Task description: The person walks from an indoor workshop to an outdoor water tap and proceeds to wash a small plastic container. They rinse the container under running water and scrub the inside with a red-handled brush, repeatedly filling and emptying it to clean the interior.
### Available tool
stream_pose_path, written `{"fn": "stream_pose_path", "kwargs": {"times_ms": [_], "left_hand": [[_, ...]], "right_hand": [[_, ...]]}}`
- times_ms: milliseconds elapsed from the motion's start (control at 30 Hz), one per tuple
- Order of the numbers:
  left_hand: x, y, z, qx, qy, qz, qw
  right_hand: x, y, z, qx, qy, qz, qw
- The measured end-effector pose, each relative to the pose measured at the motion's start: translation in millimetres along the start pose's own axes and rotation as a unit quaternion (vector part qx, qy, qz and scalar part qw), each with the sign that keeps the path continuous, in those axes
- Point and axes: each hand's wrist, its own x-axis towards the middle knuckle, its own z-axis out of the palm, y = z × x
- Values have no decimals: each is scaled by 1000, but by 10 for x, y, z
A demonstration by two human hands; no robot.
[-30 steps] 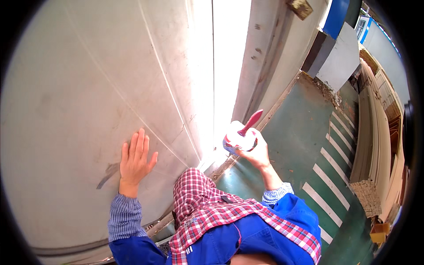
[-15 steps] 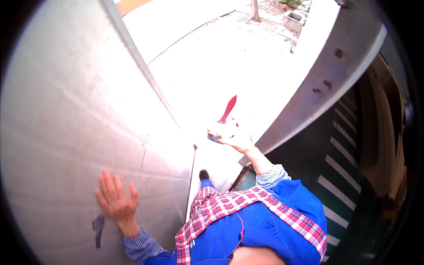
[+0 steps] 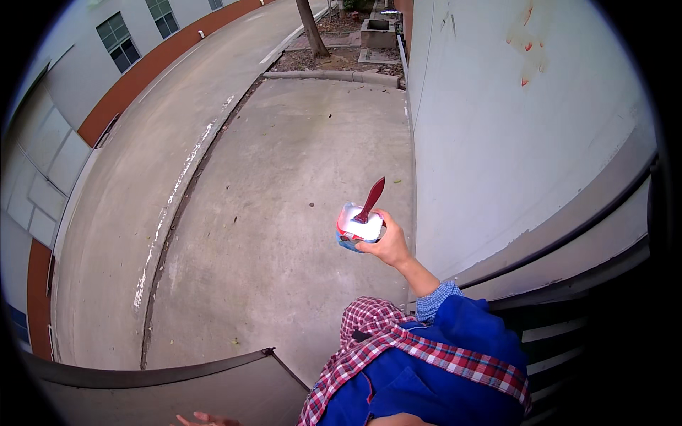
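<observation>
My right hand (image 3: 389, 245) is closed around a small red and blue container (image 3: 344, 236) of bright white stuff, held out in front of me. In it stands a paintbrush (image 3: 374, 197) with a dark red handle, tilted up to the right; its bristles are hidden in the white. At the lower edge only the fingers of my left hand (image 3: 201, 419) show, apart, in front of a grey metal door panel (image 3: 163, 401). Whether they touch the panel I cannot tell. The rest of that hand is cut off by the picture's edge.
On the right stands a pale wall or door face (image 3: 511, 156) with reddish marks high up. Concrete ground (image 3: 270, 213) stretches ahead to a kerb (image 3: 334, 74), a tree (image 3: 311, 28) and a square stone planter (image 3: 379, 33). A building (image 3: 78, 71) with windows lines the left.
I have moved out through the doorway, and the view has swung outdoors. The door panel and my left hand, flat on it before, now sit at the lower edge. My right hand still holds the container.
</observation>
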Motion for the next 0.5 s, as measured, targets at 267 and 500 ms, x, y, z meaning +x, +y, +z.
{"fn": "stream_pose_path", "kwargs": {"times_ms": [267,500], "left_hand": [[-629,485,1206,-60,-350,172,919],[-1790,-1301,2899,-127,-814,122,554]], "right_hand": [[-134,-55,-574,-60,138,16,989],[-193,-190,-656,-57,200,41,977]]}}
